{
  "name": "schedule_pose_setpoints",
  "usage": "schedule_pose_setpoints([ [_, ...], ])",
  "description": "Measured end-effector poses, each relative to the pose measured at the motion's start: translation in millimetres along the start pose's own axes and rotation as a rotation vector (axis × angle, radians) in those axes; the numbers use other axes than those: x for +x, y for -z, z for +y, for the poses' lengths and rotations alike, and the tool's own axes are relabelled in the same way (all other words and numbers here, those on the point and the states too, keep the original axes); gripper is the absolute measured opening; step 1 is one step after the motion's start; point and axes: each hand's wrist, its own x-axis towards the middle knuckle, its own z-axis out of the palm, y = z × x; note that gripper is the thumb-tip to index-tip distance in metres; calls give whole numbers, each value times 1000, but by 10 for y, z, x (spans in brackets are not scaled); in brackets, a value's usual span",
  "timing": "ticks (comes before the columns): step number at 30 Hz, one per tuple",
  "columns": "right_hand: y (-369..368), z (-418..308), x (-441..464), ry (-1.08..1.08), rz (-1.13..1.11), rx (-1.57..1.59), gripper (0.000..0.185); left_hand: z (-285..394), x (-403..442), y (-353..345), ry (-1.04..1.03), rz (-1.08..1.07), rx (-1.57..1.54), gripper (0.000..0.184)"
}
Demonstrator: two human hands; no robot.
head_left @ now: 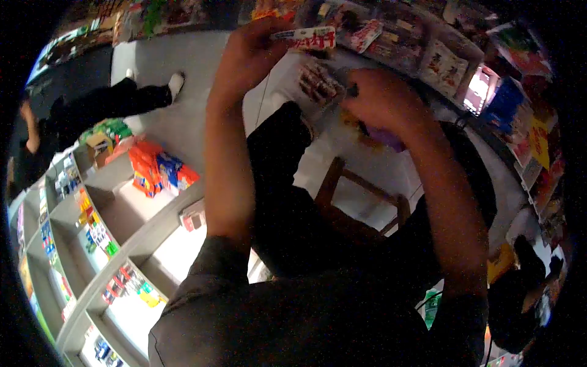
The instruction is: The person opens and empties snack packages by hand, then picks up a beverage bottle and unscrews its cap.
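Note:
My left hand (252,54) is raised at the top of the view, its fingers closed on a small white packet with red print (315,38). My right hand (384,99) is held out to the right of it with its fingers curled in, and what they hold, if anything, is hidden. Between and below the hands is a clear bag with brown and white contents (318,84). Under my right hand shows something purple and yellow (386,138), blurred. Whether my right fingers touch the bag is unclear.
A low wooden stool (361,178) stands between my legs. Compartment shelves (125,244) with small goods and orange bags (153,168) are on the left. Goods line a shelf (443,68) ahead, with a lit screen (479,90). One person's legs (116,101) are at left, another person (520,300) at right.

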Motion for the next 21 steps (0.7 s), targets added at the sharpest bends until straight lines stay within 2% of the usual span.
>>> schedule_pose_setpoints([
  [1, 1, 5, -29, 12, -9, 19, 38, -56, -43, -14, -37, 10, 76, 23],
  [3, -15, 48, -73, 71, 23, 55, 36, -81, -18, -4, 119, -210, 225, 34],
  [5, 6, 133, -83, 156, 122, 78, 34, -268, -22, -33, 101, -218, 290, 34],
  [7, 34, 192, -59, 140, 152, 63, 33, -672, -152, -208, -94, -20, 271, 21],
  [10, 67, 218, -69, 150, 183, 4, 33, -879, -227, -279, -77, -225, 396, 18],
  [13, 57, 255, -38, 138, 170, -3, 33, -1110, -266, -474, -155, -409, 594, 23],
  [16, -38, 230, -37, 112, 194, 47, 34, -1228, -331, -563, -133, -595, 601, 30],
  [17, -50, 206, -49, 103, 213, 65, 34, -1260, -337, -579, -215, -617, 614, 33],
  [20, 17, 85, -134, 106, 168, 63, 35, -1179, -331, -634, -184, -669, 684, 28],
  [21, 21, 79, -129, 102, 155, 67, 35, -1144, -321, -639, -137, -612, 596, 25],
])
